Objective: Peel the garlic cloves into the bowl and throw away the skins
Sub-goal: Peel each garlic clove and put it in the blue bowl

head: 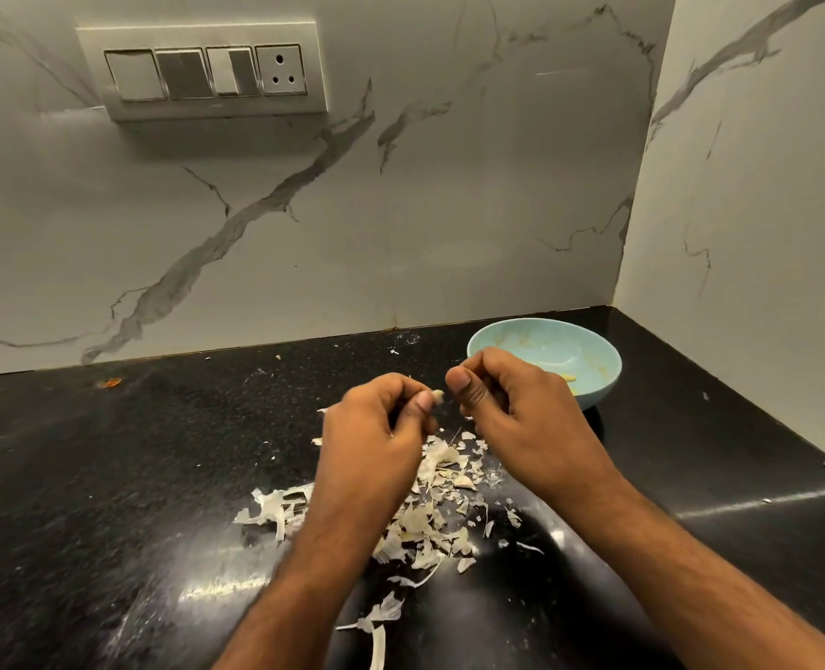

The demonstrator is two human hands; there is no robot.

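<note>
I can see only the tip of the garlic clove [437, 395]; my left hand [376, 427] hides the rest, fingers curled tight around it above the skins [430, 515] on the counter [111, 476]. That tip points right, toward my right hand [507, 403]. This hand is curled too, in front of the bowl [546, 340], but I cannot tell if it pinches anything.

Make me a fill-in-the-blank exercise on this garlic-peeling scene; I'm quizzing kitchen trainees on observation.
1. The bowl behind the right hand is light ____ in colour.
2. The garlic clove is pinched by the ____ hand.
3. The loose garlic skins lie on the ____ countertop, not in the bowl.
4. The switch panel on the marble wall has one socket at its ____ end.

Missing words: blue; left; black; right
</note>
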